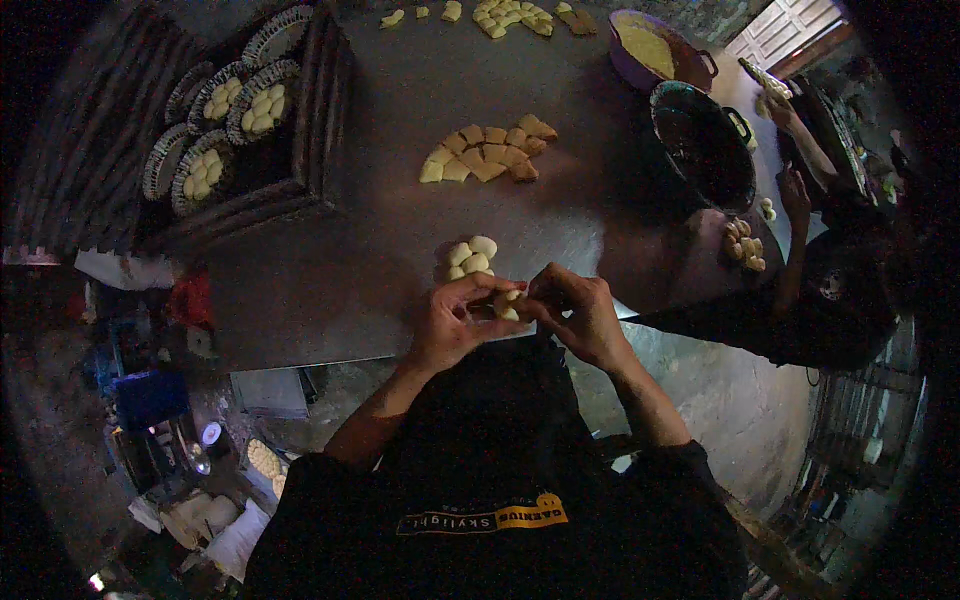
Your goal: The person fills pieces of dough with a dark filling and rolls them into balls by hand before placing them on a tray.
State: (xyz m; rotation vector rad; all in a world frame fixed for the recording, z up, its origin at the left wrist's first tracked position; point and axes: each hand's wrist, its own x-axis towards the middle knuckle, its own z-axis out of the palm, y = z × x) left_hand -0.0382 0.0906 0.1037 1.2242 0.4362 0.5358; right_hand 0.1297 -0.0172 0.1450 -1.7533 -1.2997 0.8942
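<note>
My left hand (457,319) holds a small piece of dough (510,306) between thumb and fingers, close to the near edge of the table (315,300). From the other side, the fingertips of my right hand (583,311) pinch the same piece, partly hiding it. Just beyond my left hand sits a cluster of smooth pale dough balls (474,259), its near end covered by my fingers. Farther out, cut dough pieces (487,154) lie in a curved group, pale at the left and browner at the right.
At the left, a dark slatted crate (315,165) holds fluted trays, some with dough balls (264,109). A dark basin (705,146) and a purple tub (637,49) with yellowish contents stand at the right. A co-worker's hands (795,191) are beyond them, near brownish dough balls (744,244).
</note>
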